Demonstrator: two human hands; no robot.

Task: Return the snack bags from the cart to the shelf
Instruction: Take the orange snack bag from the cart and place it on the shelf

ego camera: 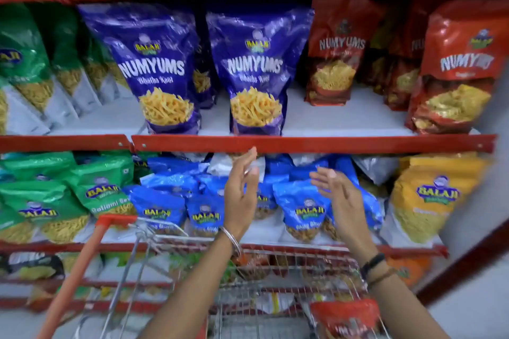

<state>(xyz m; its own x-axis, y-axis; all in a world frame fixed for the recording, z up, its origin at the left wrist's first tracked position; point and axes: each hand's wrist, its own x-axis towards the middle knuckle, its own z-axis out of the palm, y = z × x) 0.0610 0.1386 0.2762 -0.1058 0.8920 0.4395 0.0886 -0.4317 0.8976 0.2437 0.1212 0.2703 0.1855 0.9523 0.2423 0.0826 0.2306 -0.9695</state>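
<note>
The shelf (303,143) edge is red; purple bags (162,69), red bags (462,63), green bags (102,187), blue bags (305,209), a yellow bag (429,198).

Two purple bags stand upright on the middle shelf (303,143); the left purple bag (157,63) and the right purple bag (256,63) each carry a "BALAJI" logo above large white "NUMYUMS", with a blurred smaller line beneath that cannot be made out. To their right, a red bag (337,47) reads "NUMYUMS", and the rightmost red bag (462,63) shows "NUMY" before the letters smear. On the shelf below, a green bag (102,190), a blue bag (157,209), another blue bag (308,209) and a yellow bag (435,195) each bear the "BALAJI" logo; their lower text is too blurred to read.
</note>
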